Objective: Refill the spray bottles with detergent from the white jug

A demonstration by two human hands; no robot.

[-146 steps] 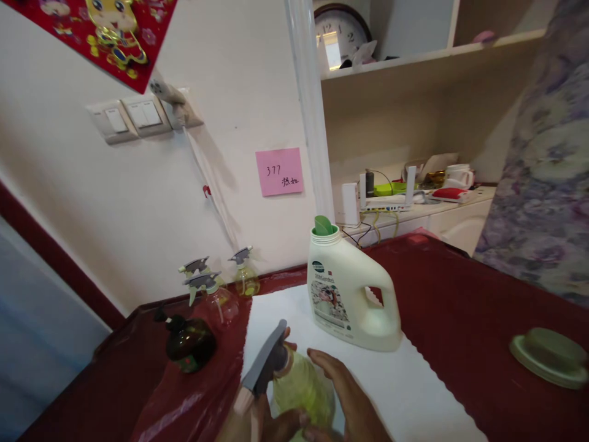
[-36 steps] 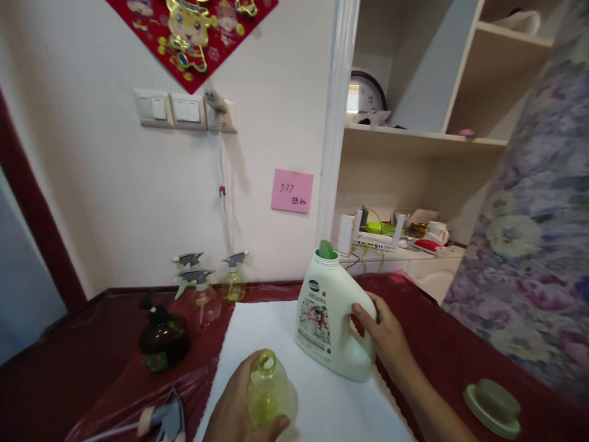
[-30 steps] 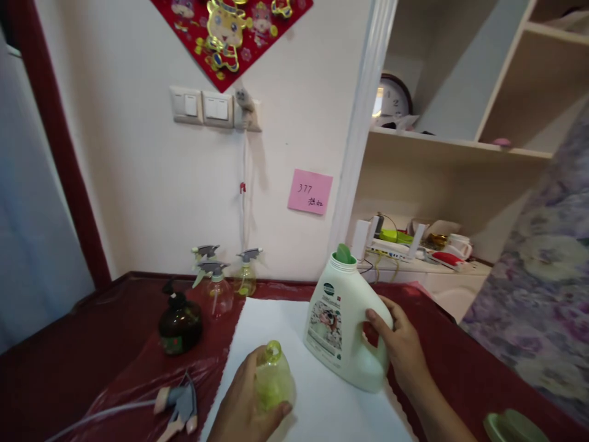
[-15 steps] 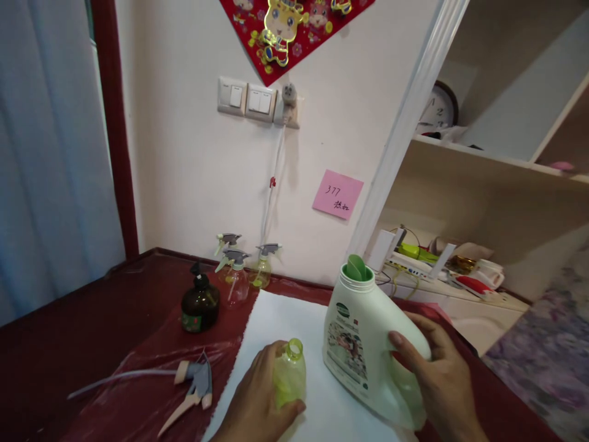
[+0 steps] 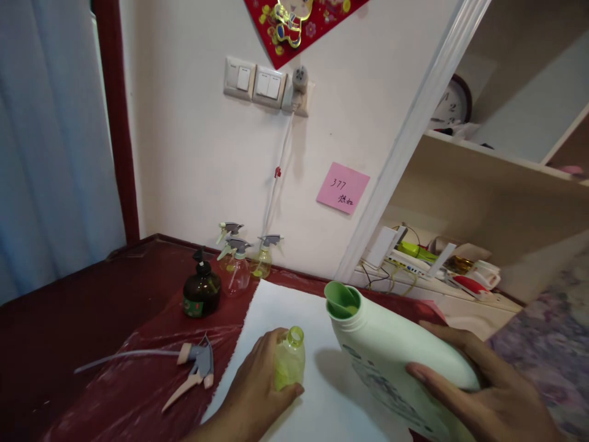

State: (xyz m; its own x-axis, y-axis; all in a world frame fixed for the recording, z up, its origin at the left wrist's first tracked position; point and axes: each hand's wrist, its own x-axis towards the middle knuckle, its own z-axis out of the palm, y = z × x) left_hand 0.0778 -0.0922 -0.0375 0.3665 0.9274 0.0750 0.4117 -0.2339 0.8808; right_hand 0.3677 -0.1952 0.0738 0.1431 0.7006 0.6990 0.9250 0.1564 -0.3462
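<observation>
My left hand (image 5: 257,380) is wrapped round a small translucent yellow-green spray bottle (image 5: 291,362). The bottle stands upright with its neck uncovered. My right hand (image 5: 492,380) grips the handle of a pale green detergent jug (image 5: 391,350), which is tilted left, its green spout (image 5: 343,299) facing the small bottle with a gap between them. No liquid shows leaving the spout. A loose trigger sprayer head (image 5: 197,362) with a long thin tube lies on the red table covering, left of my left hand. White paper (image 5: 317,393) lies beneath the small bottle.
A dark pump bottle (image 5: 201,291) and several spray bottles with grey triggers (image 5: 237,273) stand at the back left, near the wall. A white router (image 5: 407,264) with cables sits on the shelf at right. A power cord (image 5: 278,178) hangs down the wall.
My right hand has lifted the detergent jug and tipped it left, so its spout leans toward the small bottle. My left hand keeps its grip. The view has shifted slightly.
</observation>
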